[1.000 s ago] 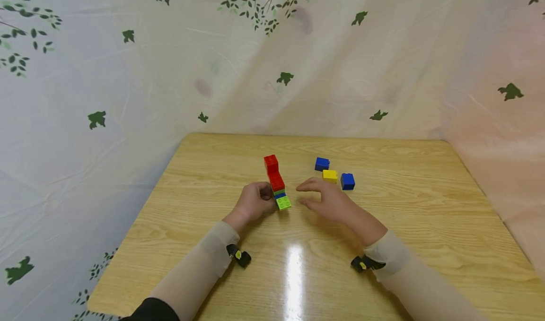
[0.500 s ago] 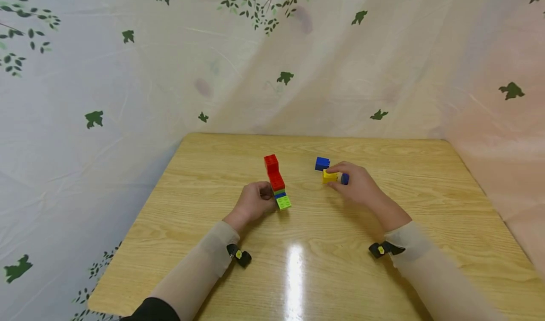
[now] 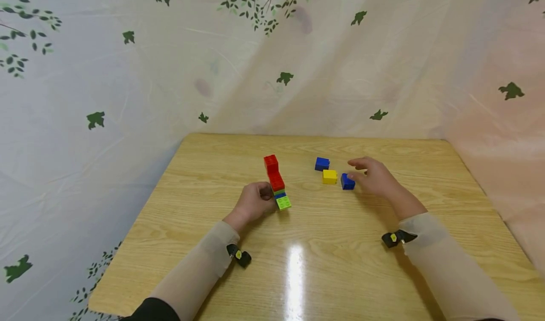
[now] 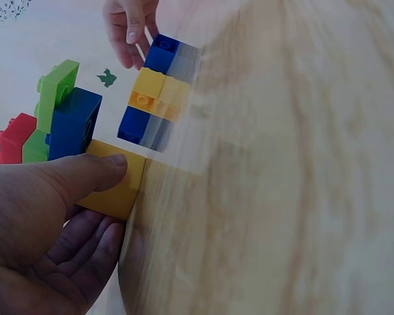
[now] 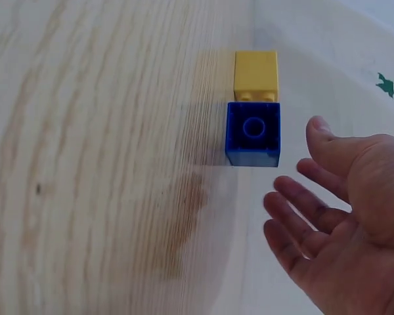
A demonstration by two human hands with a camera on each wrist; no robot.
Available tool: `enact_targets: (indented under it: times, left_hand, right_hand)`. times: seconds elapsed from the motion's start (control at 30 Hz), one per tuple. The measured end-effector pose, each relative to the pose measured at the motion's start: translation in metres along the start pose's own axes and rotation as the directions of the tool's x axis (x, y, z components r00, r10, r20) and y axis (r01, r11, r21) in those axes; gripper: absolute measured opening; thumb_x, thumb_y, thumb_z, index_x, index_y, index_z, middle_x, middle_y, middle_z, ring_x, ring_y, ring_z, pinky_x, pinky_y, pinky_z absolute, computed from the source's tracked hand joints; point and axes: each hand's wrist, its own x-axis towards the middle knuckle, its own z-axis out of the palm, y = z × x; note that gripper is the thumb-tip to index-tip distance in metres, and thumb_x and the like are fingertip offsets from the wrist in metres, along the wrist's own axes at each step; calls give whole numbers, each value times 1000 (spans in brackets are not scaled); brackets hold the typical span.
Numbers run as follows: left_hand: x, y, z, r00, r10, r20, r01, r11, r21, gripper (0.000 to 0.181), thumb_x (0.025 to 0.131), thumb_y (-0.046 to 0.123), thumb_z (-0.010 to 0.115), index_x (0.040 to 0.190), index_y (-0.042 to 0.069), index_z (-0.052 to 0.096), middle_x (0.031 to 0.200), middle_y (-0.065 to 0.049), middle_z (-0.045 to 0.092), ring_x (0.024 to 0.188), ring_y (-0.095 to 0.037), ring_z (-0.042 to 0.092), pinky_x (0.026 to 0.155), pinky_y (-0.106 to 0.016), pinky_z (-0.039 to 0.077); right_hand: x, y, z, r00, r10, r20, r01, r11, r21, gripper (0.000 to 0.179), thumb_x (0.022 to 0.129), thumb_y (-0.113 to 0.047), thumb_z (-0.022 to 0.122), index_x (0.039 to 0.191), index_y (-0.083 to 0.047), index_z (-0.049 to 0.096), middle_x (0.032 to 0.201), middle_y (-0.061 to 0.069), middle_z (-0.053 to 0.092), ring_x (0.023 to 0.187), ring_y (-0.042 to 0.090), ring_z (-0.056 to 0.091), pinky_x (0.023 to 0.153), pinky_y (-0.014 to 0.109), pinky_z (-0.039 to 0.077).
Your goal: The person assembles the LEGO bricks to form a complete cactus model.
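Beyond both hands I see a leaf-printed cloth [image 3: 244, 89] behind the wooden table [image 3: 213, 169]. The left hand [image 3: 252, 202] pinches the yellow base [image 4: 115, 198] of the block stack [image 3: 277, 182], long axis upright, red end up; the right hand [image 3: 376, 180], fingers apart, is beside a blue block [image 3: 347, 184].

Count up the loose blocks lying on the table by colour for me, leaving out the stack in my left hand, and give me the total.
Blue blocks: 2
Yellow block: 1
Total: 3 loose blocks, not counting the stack in your left hand.
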Motion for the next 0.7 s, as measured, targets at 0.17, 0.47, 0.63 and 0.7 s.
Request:
enact_targets:
  times: [0.17, 0.47, 0.63, 0.7]
  left_hand:
    - [1, 0, 0, 1000, -3, -2, 3, 1000, 14, 23, 90, 8, 82, 112, 8, 77, 104, -1, 76, 96, -16, 70, 89, -37, 59]
    - [2, -1, 1, 1000, 3, 4, -4, 1000, 22, 21, 90, 8, 82, 110, 11, 77, 101, 1, 76, 94, -14, 69, 87, -35, 59]
    - [1, -1, 0, 1000, 5, 5, -5, 1000, 13, 21, 89, 8, 82, 109, 10, 77, 100, 0, 76, 93, -14, 69, 86, -35, 59]
    - [1, 0, 0, 1000, 3, 3, -3, 1000, 17, 20, 89, 8, 82, 109, 10, 78, 99, 1, 76, 92, -15, 69, 86, -35, 59]
  right_hand:
    - [2, 8, 0, 996, 14, 85, -17, 999, 34, 53, 108, -19, 61, 153, 5, 45, 150, 28, 51, 133, 48, 53, 99, 57, 53]
    - [2, 11, 4, 994, -2, 110, 1, 1000, 8, 41, 107, -14, 62, 144, 3, 57, 143, 28, 55, 127, 49, 56, 100, 58, 52]
    - [0, 14, 6, 997, -36, 74, 35, 999, 13, 30, 103, -4, 66, 132, -3, 57, 133, 27, 61, 122, 47, 60, 100, 59, 52]
    - [-1, 15, 6, 998, -47, 52, 46, 999, 14, 27, 101, 0, 66, 126, -4, 56, 128, 27, 64, 118, 45, 62, 97, 59, 53]
